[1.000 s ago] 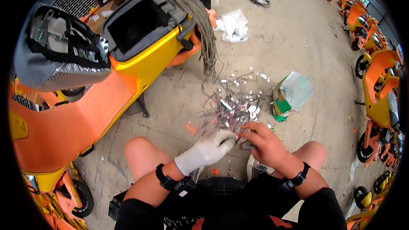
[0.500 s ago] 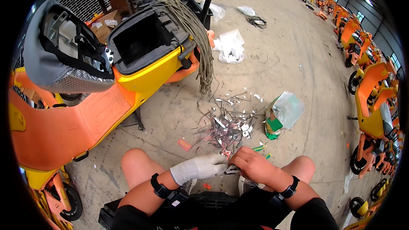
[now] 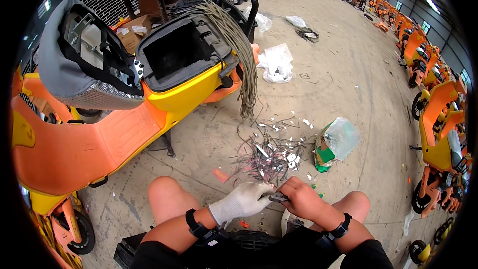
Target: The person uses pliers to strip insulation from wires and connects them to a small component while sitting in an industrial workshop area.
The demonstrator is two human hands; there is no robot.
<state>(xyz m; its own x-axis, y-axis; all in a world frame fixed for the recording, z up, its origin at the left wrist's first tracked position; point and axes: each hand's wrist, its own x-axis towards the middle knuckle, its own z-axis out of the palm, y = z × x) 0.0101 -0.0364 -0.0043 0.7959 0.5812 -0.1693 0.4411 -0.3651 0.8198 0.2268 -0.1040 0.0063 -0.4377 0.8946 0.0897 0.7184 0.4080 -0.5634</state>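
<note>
Fingers: on the bare right hand [image 3: 303, 199], curled in and pinching a small dark grey piece [image 3: 279, 197]; on the left hand [image 3: 239, 202], in a pale glove, bent and drawn close together, though whether they gripped anything could not be told.
Dark grey piece: jutted from the right fingertips toward the glove, between the two hands and above the floor [image 3: 368, 169].
Wrists: a black strap circled each one; a small pale patch [image 3: 213, 242] showed near the left strap, too small to make out.
Scrap pile: thin dark wires and white fragments [image 3: 271, 157] lay tangled on the floor, just beyond the hands.
Red card: a flat rectangle [image 3: 220, 175] at the pile's near left, with lighter marks too small to read.
Bag: green and clear plastic [image 3: 343, 139], standing to the right of the pile.
Scooter: a yellow and orange body [image 3: 124, 132] filled the left side, its grey-lined compartment open and dark inside; a bundle of grey-brown cord [image 3: 244, 69] hung down over its rear.
Cardboard box: brown [image 3: 130, 40], behind the scooter, any lettering too small to read.
White plastic: a crumpled sheet or bag [image 3: 276, 62] on the floor, beyond the pile.
Right edge: more orange and yellow scooters [image 3: 438, 134] stood in a long row.
</note>
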